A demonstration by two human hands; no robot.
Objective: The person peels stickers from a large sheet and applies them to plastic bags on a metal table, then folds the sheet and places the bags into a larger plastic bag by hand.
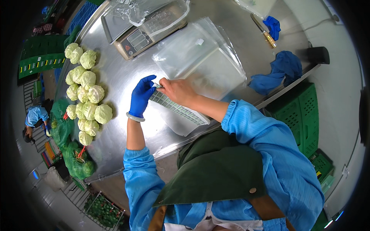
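My left hand point(141, 95), in a blue glove with a pale bangle at the wrist, grips the far left corner of a sheet of small printed labels point(179, 108). My bare right hand point(179, 91) pinches the same corner, its thumb and forefinger close to the gloved fingertips. Whether a single label is between those fingers is too small to tell. The sheet slants down towards the table's front edge, with white backing paper point(173, 122) under it. Just beyond my right hand lies a stack of clear plastic bags point(188, 57), a small white label point(199, 42) on the top one.
Several peeled cabbages point(88, 79) cluster along the left of the steel table point(121, 69). A digital scale point(138, 40) stands at the back. A knife point(264, 33) and blue cloth point(281, 70) lie right. Green crates point(300, 118) stand below. Another person point(36, 115) is far left.
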